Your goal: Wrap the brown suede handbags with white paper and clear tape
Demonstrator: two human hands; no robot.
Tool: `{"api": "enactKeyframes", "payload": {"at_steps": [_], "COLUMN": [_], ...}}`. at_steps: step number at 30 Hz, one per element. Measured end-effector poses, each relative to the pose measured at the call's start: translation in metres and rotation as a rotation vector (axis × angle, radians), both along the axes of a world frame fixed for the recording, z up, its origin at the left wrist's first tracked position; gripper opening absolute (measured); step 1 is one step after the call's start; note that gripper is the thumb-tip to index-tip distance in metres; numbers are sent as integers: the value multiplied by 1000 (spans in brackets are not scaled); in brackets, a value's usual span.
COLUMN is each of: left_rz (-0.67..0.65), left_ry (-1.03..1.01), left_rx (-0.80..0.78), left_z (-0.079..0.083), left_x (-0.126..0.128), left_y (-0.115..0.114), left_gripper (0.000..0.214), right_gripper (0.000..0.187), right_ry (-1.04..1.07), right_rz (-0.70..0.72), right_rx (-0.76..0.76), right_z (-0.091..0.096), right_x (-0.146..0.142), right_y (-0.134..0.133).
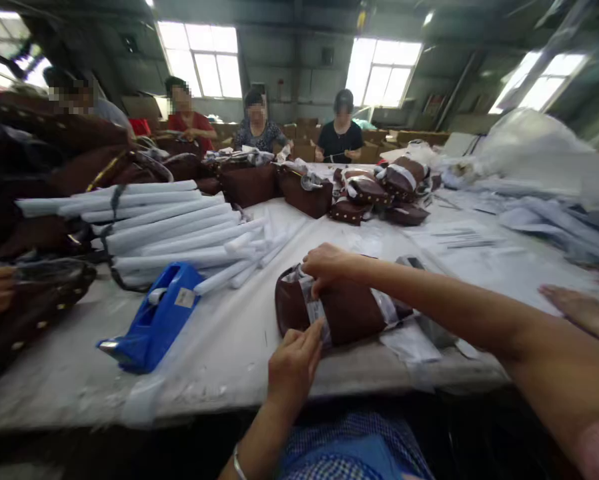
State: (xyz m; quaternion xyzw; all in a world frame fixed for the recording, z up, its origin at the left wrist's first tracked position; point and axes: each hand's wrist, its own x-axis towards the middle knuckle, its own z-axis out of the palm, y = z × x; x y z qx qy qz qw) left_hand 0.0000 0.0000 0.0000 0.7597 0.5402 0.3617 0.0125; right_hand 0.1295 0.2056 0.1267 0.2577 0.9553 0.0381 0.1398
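Observation:
A folded brown leather bag (pixel 347 310) lies on the white-covered table (pixel 229 347) in front of me, banded with strips of clear plastic wrap (pixel 313 308). My right hand (pixel 327 265) rests on its top edge, fingers curled down over the wrap. My left hand (pixel 293 360) is at the bag's near edge, its fingers pinched on the lower end of the plastic strip.
A blue tape dispenser (pixel 152 320) stands left of the bag. Behind it lies a pile of white paper rolls (pixel 179 230). Brown bags (pixel 374 190) are heaped mid-table and at the left. Several people sit at the far side. Another person's hand (pixel 579 310) shows at right.

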Motion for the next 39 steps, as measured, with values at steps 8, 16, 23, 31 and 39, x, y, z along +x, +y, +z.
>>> {"api": "enactKeyframes", "payload": {"at_steps": [8,16,23,31,39], "left_rz": [-66,-169,-126,-2,340], "left_ry": [103,41,-73,72,-572], "left_rx": [252,267,138,-69,-346], "left_z": [-17,-13,34,12,0], "left_x": [5,-5,-3,5,-12], "left_y": [0,-7,33,75,62], "left_gripper": [49,37,45,57,99], "right_gripper": [44,61,39,58,68], "right_ry": [583,679,1238,1855,2268], "right_rz": [-232,-179,-790,-1340,-1239], "right_rx": [153,-26,-512,-1441,-1357], "right_z": [-36,-75,-93,-109,-117], "right_x": [58,62,102,103,62], "right_y": [-65,-134,-204,-215,-196]}}
